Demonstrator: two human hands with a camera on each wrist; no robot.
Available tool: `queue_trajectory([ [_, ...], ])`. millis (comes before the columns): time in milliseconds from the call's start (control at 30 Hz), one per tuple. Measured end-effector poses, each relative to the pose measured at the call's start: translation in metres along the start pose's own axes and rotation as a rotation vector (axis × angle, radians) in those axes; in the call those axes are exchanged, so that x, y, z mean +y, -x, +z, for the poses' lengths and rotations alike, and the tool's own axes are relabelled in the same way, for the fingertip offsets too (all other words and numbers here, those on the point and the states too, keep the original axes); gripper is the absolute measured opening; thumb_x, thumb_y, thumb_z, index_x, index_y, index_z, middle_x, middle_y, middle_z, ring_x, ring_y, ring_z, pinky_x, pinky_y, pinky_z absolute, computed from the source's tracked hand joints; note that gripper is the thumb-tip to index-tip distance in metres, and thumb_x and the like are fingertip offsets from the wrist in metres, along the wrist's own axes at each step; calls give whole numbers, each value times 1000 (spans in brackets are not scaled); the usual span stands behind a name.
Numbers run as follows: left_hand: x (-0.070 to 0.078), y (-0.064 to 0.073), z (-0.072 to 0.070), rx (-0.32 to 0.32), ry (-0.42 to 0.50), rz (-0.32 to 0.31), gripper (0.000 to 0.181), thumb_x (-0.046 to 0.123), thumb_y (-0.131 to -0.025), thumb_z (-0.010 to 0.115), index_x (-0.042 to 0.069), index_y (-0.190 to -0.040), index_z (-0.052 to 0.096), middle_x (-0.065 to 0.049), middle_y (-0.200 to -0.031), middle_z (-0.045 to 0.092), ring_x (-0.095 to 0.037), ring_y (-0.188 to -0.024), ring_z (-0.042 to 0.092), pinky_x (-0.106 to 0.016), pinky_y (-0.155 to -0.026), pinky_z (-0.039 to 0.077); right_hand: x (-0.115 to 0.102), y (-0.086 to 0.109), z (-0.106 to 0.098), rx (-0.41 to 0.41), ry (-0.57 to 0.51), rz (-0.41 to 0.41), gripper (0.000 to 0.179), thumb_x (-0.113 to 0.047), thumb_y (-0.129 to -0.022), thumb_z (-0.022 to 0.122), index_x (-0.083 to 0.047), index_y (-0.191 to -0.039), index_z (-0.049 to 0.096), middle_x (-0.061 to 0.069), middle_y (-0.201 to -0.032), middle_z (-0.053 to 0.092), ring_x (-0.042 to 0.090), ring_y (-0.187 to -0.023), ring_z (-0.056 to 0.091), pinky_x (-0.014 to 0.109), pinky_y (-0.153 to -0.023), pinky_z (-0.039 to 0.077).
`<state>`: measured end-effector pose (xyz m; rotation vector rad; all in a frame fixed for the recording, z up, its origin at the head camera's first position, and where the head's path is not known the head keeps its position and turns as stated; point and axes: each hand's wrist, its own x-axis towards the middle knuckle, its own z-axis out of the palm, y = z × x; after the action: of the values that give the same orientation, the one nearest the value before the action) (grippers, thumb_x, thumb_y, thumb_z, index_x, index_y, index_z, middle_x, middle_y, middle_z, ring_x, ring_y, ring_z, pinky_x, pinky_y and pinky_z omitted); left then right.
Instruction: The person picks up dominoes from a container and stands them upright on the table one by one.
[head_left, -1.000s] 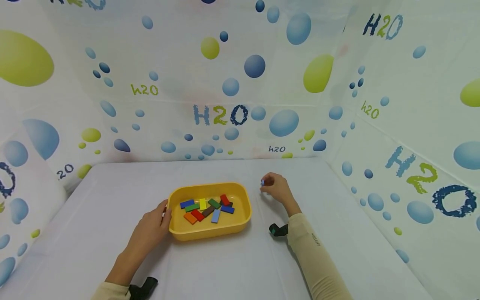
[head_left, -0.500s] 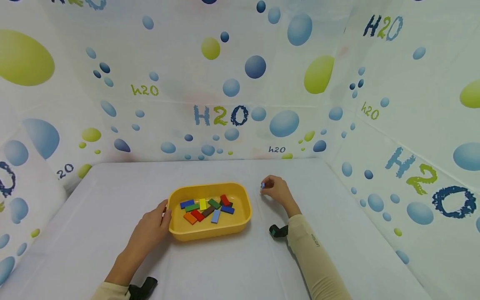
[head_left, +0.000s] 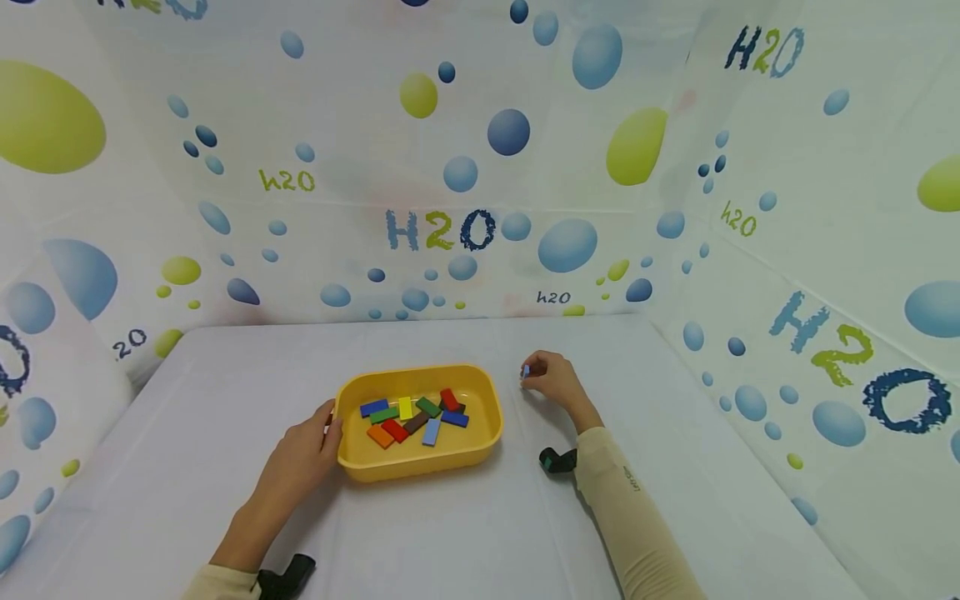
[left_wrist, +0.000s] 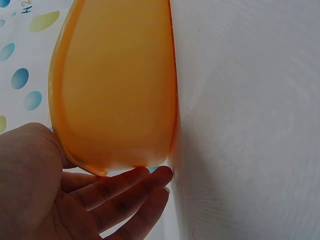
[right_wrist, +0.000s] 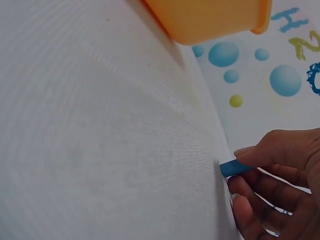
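My left hand [head_left: 303, 446] rests against the left end of a yellow tray [head_left: 416, 471]. In the left wrist view its fingers [left_wrist: 127, 192] lie fairly straight against the tray's outer wall, and the thumb tip is hidden by the rim. To the right of the tray, my right hand [head_left: 555, 379] pinches a small light blue block [right_wrist: 234, 168] between thumb and fingers. The block's lower end is right at the white tabletop in the right wrist view. Several flat coloured blocks lie inside the tray, among them a yellow one [head_left: 406, 408] and an orange one [head_left: 380, 437].
A white cloth [head_left: 442, 542] covers the table, which ends at a back wall [head_left: 337, 250] of patterned white sheeting. A side sheet [head_left: 810, 375] rises along the right. Dark wrist mounts [head_left: 557, 461] stick out beside both forearms.
My right hand has lowered slightly with the blue block, then stays nearly still over the last half second. The left hand and the tray have not visibly moved.
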<state>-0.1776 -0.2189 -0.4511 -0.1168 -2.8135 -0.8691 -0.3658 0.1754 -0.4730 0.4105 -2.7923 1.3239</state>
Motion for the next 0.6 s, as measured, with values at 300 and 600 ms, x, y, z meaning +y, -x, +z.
queue_trajectory([
  [300, 2, 1, -1, -3, -4, -4, 50, 16, -109, 49, -16, -147, 42, -34, -128, 62, -46, -109, 65, -59, -91, 52, -6, 3, -7, -57, -1, 26, 27, -5, -84, 81, -6, -110, 72, 6, -103, 71, 25, -96, 65, 40, -81, 53],
  [600, 2, 1, 2, 6, -7, 3, 49, 16, -109, 50, -16, -146, 43, -34, -127, 62, -45, -107, 65, -59, -90, 52, -19, 4, -23, -128, 32, 73, 34, -3, -91, 77, -3, -124, 67, 9, -118, 67, 28, -104, 63, 42, -91, 54],
])
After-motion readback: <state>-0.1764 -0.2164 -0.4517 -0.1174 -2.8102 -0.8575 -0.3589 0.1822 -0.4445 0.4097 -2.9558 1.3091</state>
